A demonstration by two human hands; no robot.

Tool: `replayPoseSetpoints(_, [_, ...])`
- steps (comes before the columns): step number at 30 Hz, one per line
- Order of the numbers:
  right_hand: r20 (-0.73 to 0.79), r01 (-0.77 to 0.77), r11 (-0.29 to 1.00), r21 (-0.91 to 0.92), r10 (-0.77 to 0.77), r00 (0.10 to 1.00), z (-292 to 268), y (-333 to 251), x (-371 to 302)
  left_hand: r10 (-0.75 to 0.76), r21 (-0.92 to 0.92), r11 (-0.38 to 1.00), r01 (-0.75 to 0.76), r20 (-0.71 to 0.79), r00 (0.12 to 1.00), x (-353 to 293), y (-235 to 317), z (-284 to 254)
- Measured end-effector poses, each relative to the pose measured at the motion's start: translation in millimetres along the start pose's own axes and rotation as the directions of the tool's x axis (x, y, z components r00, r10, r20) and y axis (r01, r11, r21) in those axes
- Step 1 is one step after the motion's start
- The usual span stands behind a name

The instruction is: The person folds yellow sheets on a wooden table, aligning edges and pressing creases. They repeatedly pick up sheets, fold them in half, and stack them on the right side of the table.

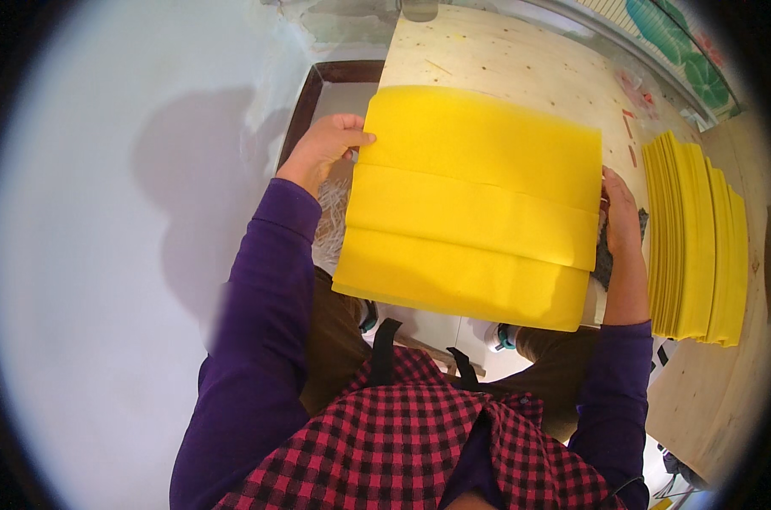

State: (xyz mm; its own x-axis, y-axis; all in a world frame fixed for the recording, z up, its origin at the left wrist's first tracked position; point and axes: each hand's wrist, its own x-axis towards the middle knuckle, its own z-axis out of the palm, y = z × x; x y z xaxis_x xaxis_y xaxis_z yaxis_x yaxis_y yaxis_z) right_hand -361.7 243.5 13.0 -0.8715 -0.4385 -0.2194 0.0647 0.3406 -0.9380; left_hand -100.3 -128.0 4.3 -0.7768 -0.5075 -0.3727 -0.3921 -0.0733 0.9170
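Yellow folded cloth pieces (pixel 470 204), felt-like, lie overlapped in stepped layers and span the space between my hands. Their near edge hangs out over my lap. My left hand (pixel 328 149) pinches their left edge, with the thumb on top and the other fingers partly hidden underneath. At the right edge, my right hand (pixel 622 211) is closed around the side of the layers, and some of its fingertips are hidden behind the cloth.
A thick stack of folded yellow cloth (pixel 691 242) stands on the right of the wooden table (pixel 487 51). Past the left edge, a dark-framed box (pixel 313 106) sits low, with pale shredded scraps (pixel 333 223) nearby. A white wall (pixel 88 280) rises close on the left.
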Motion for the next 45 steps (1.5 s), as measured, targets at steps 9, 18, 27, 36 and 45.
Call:
replayPoseSetpoints(9, [0.037, -0.022, 1.0, -0.012, 0.022, 0.999, -5.6, 6.0, 6.3, -0.017, 0.071, 0.997, 0.014, 0.029, 0.999, -6.4, 3.6, -0.9])
replayPoseSetpoints(18, [0.034, -0.027, 0.999, -0.023, 0.027, 0.999, -4.5, 4.2, 3.1, -0.002, 0.076, 0.997, -0.001, 0.036, 0.999, -5.4, -1.2, -4.4])
replayPoseSetpoints(27, [0.023, -0.021, 0.999, -0.045, 0.022, 0.999, -4.3, 3.4, 2.7, -0.032, 0.043, 0.999, 0.032, 0.001, 0.999, -8.2, 2.5, -1.8])
replayPoseSetpoints(36, [0.042, -0.023, 0.998, -0.051, 0.025, 0.999, -6.3, 5.3, 5.9, -0.083, -0.142, 0.986, 0.087, 0.034, 0.996, -6.9, -2.0, -11.2])
replayPoseSetpoints(45, [0.047, -0.003, 0.999, -0.032, 0.004, 0.999, -6.2, 6.2, 6.4, -0.075, -0.221, 0.969, 0.112, 0.173, 0.982, -6.8, -5.9, -24.3])
